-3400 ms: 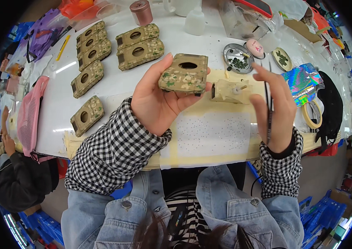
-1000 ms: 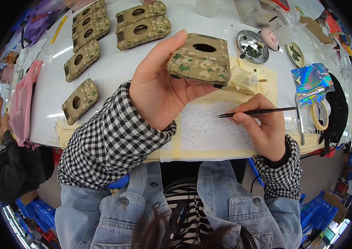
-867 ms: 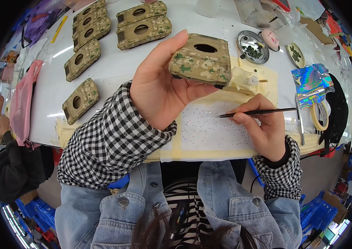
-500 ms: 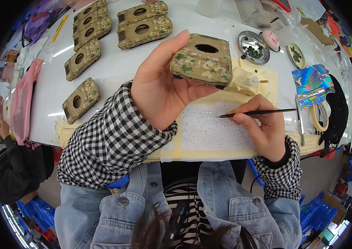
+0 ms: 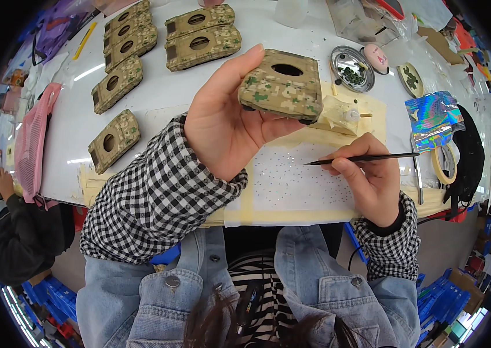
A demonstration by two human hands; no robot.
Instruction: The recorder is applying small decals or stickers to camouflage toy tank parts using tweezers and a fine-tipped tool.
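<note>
My left hand (image 5: 219,124) is closed round a camouflage-patterned model tank hull (image 5: 283,97), holding it tilted above the table. The hull's top has a round dark hole, and some of my fingers are hidden behind it. In a pinch, my right hand (image 5: 370,182) grips a slim black pen-like tool (image 5: 387,156); its fine tip points left. Below that tip lies a white sheet (image 5: 268,200) scattered with tiny shiny specks. The tip stays apart from the hull, and whether it touches the sheet I cannot tell.
Several similar hulls (image 5: 115,142) stand at the left and far left. Toward the right are a round metal dish (image 5: 338,58) of dark green bits, a beige oval dish (image 5: 403,87), a shiny foil pouch (image 5: 431,119), a tape roll (image 5: 450,174) and metal tweezers (image 5: 417,174). A person (image 5: 31,232) sits at left.
My right hand and the black tool have shifted slightly to the right. The left hand still holds the hull in nearly the same place.
</note>
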